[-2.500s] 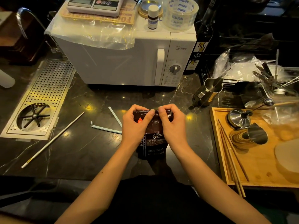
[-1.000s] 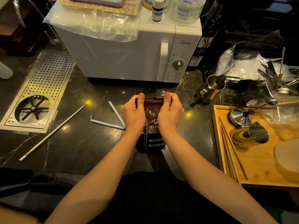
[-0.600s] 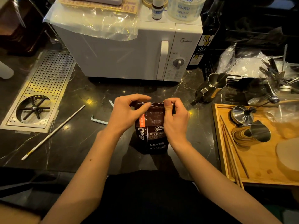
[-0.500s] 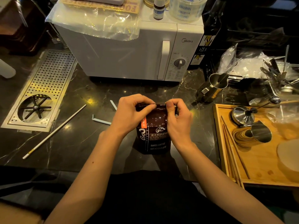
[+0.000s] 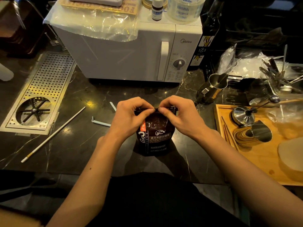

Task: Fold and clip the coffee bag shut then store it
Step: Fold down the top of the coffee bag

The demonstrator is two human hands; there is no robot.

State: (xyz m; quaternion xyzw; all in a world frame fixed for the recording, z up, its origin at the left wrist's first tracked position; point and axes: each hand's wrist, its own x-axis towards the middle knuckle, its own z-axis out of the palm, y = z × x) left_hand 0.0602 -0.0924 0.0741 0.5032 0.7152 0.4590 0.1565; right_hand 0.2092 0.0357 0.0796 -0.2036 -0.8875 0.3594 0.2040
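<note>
A dark brown coffee bag [image 5: 154, 138] with white lettering stands upright on the black marble counter in front of me. My left hand [image 5: 129, 117] and my right hand [image 5: 180, 117] both pinch the bag's top edge, thumbs nearly meeting at the middle. A pale blue bag clip [image 5: 100, 122] lies open on the counter just left of my left hand, partly hidden behind it.
A white microwave [image 5: 131, 54] stands behind the bag. A metal drip grate [image 5: 41, 92] and a white stick [image 5: 54, 135] lie to the left. A steel pitcher [image 5: 214, 87] and a wooden tray [image 5: 262, 154] with metal tools sit to the right.
My hands slid from the bag's sides to its top edge. The left hand came in from the corner, and both thumbs now pinch close together at the middle.
</note>
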